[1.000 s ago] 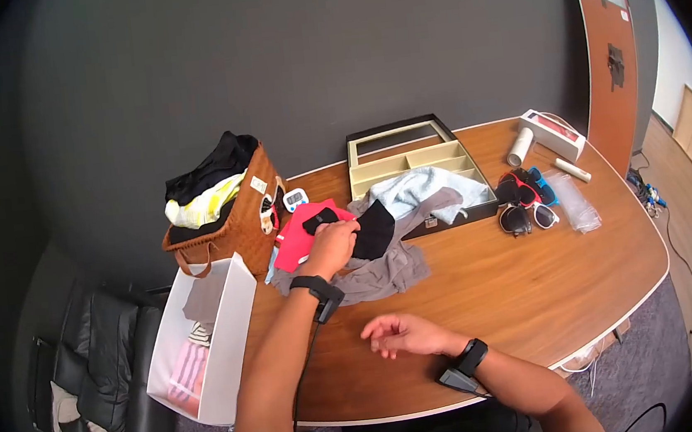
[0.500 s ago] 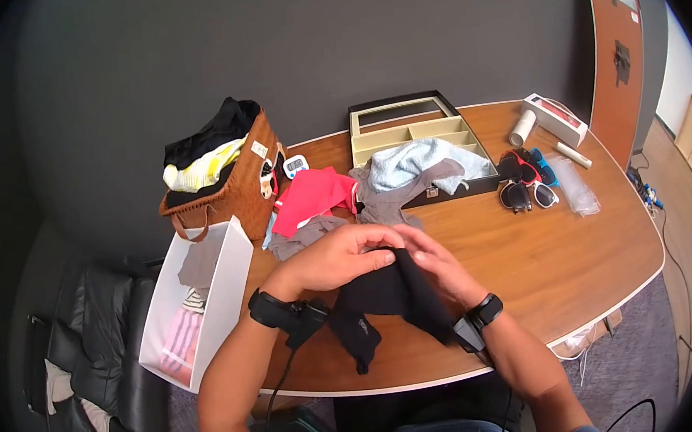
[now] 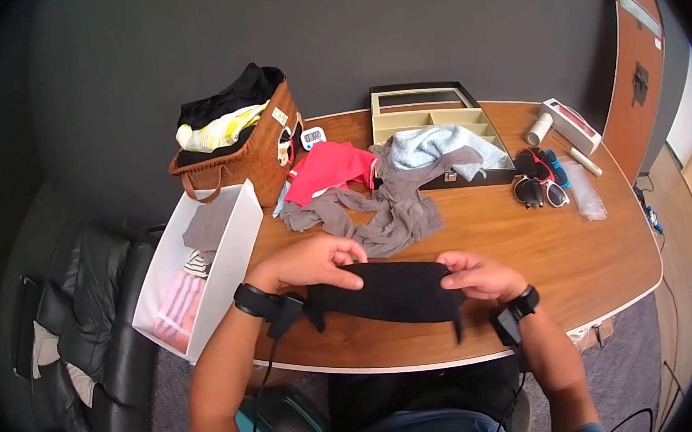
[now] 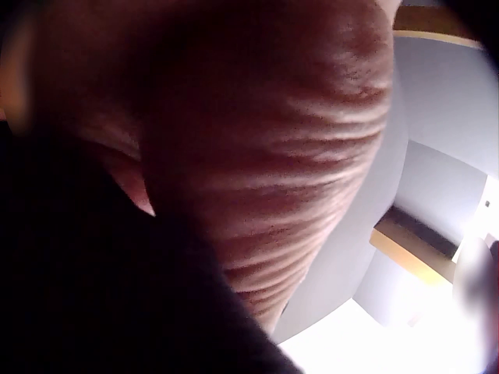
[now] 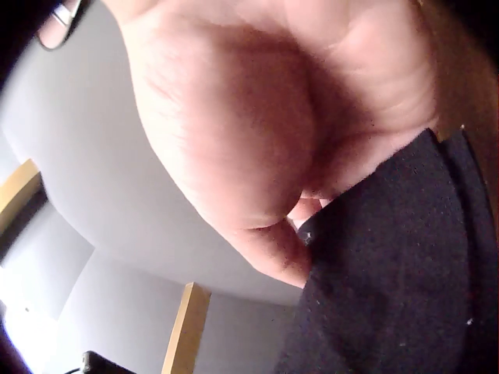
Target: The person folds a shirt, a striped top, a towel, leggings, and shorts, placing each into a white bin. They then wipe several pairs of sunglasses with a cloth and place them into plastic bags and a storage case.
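Observation:
A black cloth point(image 3: 387, 292) is stretched sideways between both hands above the table's front part. The left hand point(image 3: 309, 263) pinches its left end, thumb on top. At the other end the right hand point(image 3: 483, 276) pinches the corner between thumb and fingers, and a narrow piece hangs below it. Dark cloth fills the lower left of the left wrist view, beside the palm point(image 4: 273, 140). In the right wrist view the thumb presses on the black cloth point(image 5: 390, 257). Behind the hands lie a grey garment point(image 3: 404, 214) and a red cloth point(image 3: 329, 172).
At left stand a white bin point(image 3: 229, 260) with folded clothes and a brown basket point(image 3: 262, 170) heaped with clothes. A compartment case point(image 3: 436, 117) with a light blue cloth point(image 3: 431, 148) on it lies at the back. Sunglasses point(image 3: 529, 192), a plastic sleeve point(image 3: 585, 193) and a white box point(image 3: 573, 123) lie right.
The black cloth came off the pile in the left hand to the table's front, where the right hand took hold too. It has since been spread wide between the hands.

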Action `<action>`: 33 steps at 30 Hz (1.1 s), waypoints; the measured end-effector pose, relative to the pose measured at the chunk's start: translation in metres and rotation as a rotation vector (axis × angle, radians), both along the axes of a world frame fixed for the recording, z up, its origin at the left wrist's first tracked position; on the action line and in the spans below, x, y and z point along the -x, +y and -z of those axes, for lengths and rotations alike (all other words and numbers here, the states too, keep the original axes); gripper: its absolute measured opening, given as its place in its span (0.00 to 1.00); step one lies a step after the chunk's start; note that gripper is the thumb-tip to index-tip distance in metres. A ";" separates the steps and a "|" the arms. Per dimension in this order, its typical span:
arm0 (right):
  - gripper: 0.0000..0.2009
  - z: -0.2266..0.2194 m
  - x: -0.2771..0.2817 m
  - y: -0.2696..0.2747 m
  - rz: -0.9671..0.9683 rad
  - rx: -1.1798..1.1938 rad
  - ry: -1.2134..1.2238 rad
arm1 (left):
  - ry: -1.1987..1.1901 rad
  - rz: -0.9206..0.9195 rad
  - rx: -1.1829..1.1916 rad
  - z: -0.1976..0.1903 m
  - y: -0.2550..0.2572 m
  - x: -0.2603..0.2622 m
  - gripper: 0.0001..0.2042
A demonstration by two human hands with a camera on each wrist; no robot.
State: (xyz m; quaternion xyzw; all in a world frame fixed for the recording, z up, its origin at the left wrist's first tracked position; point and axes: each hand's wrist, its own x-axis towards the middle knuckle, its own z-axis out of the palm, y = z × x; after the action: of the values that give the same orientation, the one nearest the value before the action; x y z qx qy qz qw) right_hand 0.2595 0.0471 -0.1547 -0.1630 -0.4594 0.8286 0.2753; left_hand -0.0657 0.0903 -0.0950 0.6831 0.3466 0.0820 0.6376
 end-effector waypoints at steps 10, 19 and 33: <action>0.14 0.016 -0.103 -0.001 0.167 -0.230 -0.698 | 0.077 0.018 -0.031 0.073 -0.012 0.015 0.15; 0.18 -0.016 -0.136 -0.004 0.280 -0.347 -0.941 | -0.042 -0.130 -0.041 0.088 -0.019 0.001 0.15; 0.19 -0.024 0.031 0.015 0.231 -0.381 -0.453 | -0.073 -0.205 -0.071 0.101 -0.027 -0.010 0.12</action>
State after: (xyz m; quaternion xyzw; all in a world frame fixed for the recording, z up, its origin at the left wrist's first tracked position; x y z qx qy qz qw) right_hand 0.2282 0.0618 -0.1303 -0.3397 -0.6344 0.6337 0.2838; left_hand -0.0558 0.0633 -0.1962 0.6626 0.3881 0.1839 0.6135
